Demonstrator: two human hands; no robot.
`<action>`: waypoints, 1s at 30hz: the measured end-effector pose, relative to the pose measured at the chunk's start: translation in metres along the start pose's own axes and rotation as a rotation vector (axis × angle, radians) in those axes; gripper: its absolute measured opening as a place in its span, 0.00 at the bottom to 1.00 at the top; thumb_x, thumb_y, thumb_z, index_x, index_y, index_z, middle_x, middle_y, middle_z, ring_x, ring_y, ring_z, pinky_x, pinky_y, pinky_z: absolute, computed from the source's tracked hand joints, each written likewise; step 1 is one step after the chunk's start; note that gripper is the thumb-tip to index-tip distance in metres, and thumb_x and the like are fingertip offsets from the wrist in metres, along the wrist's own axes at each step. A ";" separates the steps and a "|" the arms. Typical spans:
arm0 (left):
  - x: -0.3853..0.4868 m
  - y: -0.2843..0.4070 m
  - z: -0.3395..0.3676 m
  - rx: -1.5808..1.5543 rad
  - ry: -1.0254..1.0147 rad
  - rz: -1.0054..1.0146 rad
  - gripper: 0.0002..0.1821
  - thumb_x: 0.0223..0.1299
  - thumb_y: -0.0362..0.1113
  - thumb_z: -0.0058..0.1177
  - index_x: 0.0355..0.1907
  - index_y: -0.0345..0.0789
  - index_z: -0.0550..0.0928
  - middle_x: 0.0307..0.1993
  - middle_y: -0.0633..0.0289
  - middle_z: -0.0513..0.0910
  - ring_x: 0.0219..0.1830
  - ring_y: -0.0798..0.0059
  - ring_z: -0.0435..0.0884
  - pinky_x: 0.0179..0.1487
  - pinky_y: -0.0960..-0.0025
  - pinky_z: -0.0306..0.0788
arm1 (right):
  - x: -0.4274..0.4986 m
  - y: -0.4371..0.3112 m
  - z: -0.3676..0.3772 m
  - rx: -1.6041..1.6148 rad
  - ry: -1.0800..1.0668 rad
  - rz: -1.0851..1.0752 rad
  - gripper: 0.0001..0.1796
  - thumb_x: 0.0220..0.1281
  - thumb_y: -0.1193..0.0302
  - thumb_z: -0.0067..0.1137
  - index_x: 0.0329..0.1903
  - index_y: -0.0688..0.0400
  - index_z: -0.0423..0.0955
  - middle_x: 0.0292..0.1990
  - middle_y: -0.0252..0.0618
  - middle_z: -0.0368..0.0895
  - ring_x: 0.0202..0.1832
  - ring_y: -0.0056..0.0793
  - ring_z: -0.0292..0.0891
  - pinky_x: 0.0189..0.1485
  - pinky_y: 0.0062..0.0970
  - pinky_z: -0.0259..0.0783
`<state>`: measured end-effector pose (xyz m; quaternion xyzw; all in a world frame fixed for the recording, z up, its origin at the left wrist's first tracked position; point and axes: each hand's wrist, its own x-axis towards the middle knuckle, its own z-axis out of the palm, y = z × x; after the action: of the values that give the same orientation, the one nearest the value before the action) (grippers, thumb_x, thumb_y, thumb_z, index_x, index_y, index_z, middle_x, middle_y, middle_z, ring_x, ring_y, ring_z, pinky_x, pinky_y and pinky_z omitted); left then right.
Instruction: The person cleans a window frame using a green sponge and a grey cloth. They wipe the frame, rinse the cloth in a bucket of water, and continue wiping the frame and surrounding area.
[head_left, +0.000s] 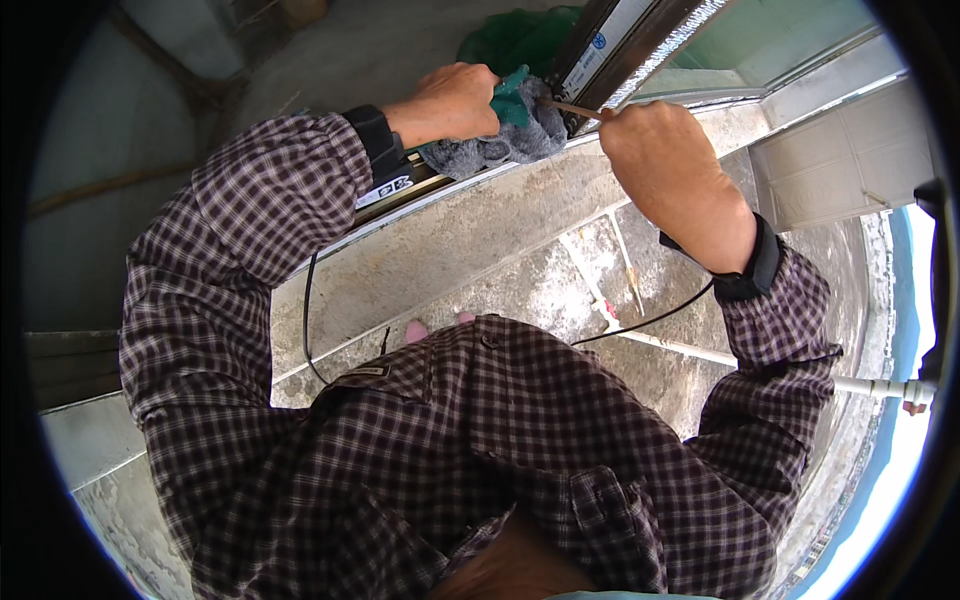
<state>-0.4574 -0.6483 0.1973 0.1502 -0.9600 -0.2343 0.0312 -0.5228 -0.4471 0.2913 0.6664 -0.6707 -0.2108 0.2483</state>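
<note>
My left hand (454, 105) is closed on a green piece of cloth or plastic (511, 101) at the window sill. Bunched under and beside it is a grey fluffy cloth (529, 139), lying over the window track (405, 184). My right hand (667, 161) grips a thin brown stick (574, 109) that points left. The stick's far end meets the grey cloth, close to the foot of a dark window frame (637, 45). Whether the tip pushes into the cloth cannot be made out.
Green mesh or sheeting (517, 37) lies behind the cloth, inside the window. Below the sill (450, 217), white pipes (667, 343) with a red-handled valve (604, 307) run along the concrete floor. Black cables (309, 322) hang near both my arms. A pale panel (840, 157) stands at right.
</note>
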 end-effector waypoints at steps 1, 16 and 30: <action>0.002 0.000 0.001 0.007 -0.002 0.016 0.19 0.37 0.33 0.59 0.39 0.30 0.82 0.30 0.45 0.82 0.36 0.52 0.82 0.39 0.57 0.74 | 0.002 -0.001 0.003 0.008 0.051 -0.022 0.02 0.46 0.75 0.56 0.23 0.55 0.77 0.20 0.37 0.77 0.27 0.29 0.78 0.28 0.26 0.73; 0.015 0.006 0.007 -0.041 0.012 0.063 0.15 0.34 0.32 0.56 0.30 0.28 0.81 0.22 0.49 0.80 0.28 0.55 0.81 0.33 0.59 0.74 | 0.020 0.016 0.006 -0.077 0.051 -0.110 0.03 0.47 0.75 0.57 0.26 0.56 0.79 0.26 0.38 0.80 0.32 0.32 0.80 0.35 0.27 0.75; 0.019 -0.005 0.013 0.182 0.018 0.277 0.06 0.34 0.26 0.51 0.19 0.27 0.79 0.20 0.44 0.77 0.25 0.47 0.78 0.27 0.52 0.70 | 0.077 0.055 0.003 0.012 -0.211 -0.267 0.07 0.42 0.72 0.58 0.21 0.63 0.79 0.22 0.50 0.80 0.28 0.44 0.80 0.30 0.37 0.75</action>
<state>-0.4753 -0.6527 0.1831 0.0208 -0.9885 -0.1383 0.0581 -0.5672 -0.5230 0.3268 0.7252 -0.5998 -0.3066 0.1424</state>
